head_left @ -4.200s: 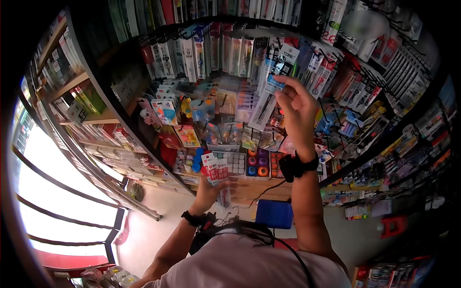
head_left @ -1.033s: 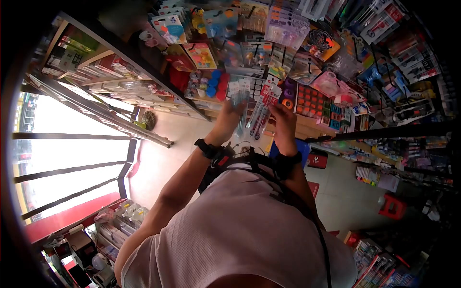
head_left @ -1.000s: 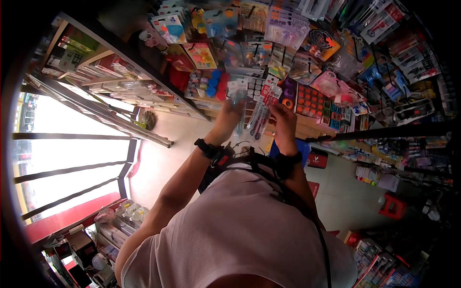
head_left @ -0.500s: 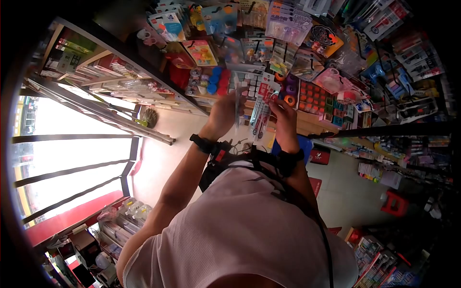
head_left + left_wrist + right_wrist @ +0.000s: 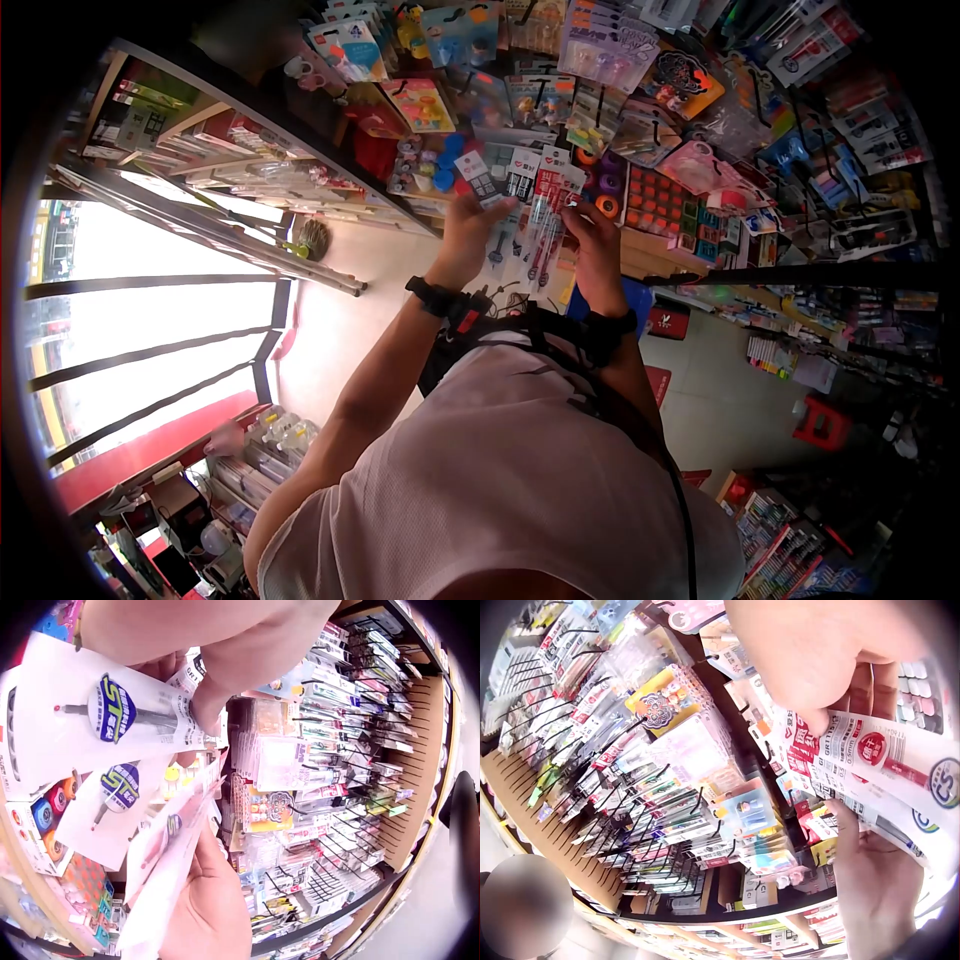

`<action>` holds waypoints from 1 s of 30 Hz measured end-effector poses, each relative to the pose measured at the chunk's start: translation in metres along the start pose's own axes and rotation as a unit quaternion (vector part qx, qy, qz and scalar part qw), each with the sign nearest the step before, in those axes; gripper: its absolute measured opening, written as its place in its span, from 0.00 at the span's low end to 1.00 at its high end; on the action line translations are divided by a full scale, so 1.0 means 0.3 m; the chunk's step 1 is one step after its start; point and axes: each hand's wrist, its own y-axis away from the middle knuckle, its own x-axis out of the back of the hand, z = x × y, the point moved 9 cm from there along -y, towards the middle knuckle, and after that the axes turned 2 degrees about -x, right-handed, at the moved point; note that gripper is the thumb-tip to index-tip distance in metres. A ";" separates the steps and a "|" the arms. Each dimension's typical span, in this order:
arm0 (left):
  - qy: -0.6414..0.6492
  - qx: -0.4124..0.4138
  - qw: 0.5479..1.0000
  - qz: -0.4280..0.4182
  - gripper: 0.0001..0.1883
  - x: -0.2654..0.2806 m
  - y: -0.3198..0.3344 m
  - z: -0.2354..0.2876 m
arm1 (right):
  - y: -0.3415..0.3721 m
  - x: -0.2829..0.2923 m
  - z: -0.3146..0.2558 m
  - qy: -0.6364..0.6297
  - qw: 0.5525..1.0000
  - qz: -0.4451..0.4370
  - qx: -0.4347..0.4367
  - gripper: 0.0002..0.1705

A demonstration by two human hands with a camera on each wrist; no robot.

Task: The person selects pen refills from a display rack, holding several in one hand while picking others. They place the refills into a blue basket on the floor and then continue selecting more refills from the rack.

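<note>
Both hands are close together above the shelf front in the head view. My left hand (image 5: 462, 240) pinches a clear pen packet with a grey-and-white header (image 5: 480, 178). The right hand (image 5: 598, 250) grips a fan of packets with a red header (image 5: 548, 186). Between them stands a black-and-white header (image 5: 522, 172); which hand bears it I cannot tell. In the left wrist view the left hand (image 5: 202, 645) is at a packet with a blue-green emblem (image 5: 116, 709). The right wrist view shows the right hand (image 5: 817, 652) with its thumb on red-labelled packets (image 5: 840, 742).
Beyond the hands, carded goods (image 5: 605, 45) hang on hooks, with a box of orange items (image 5: 660, 200) beside small colourful pots (image 5: 445, 165). A shelf unit (image 5: 250, 110) stands at the left. A blue object (image 5: 635, 300) and a red stool (image 5: 822, 422) are lower right.
Since the oldest frame, the right hand has come down from the hanging packets to the left hand. In the last half second, the left packet has turned its header to view and the packets have fanned apart.
</note>
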 end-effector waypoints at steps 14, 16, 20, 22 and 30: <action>-0.081 -0.025 0.996 -0.013 0.05 -0.060 0.031 0.027 | -0.008 0.000 0.004 0.003 1.000 0.011 0.009 0.08; -0.123 0.003 0.992 -0.009 0.05 -0.026 0.027 -0.005 | -0.006 0.009 0.002 0.003 1.000 0.020 0.017 0.09; -0.102 -0.018 0.995 -0.004 0.05 -0.022 0.021 -0.019 | -0.014 0.027 0.017 0.003 0.999 0.027 0.020 0.09; -0.153 -0.022 0.988 -0.012 0.06 -0.010 0.019 -0.020 | -0.007 0.020 0.017 0.006 1.000 0.028 0.006 0.09; -0.095 -0.013 0.995 0.016 0.07 0.038 0.003 -0.069 | -0.012 0.045 0.027 0.057 0.996 0.048 0.040 0.10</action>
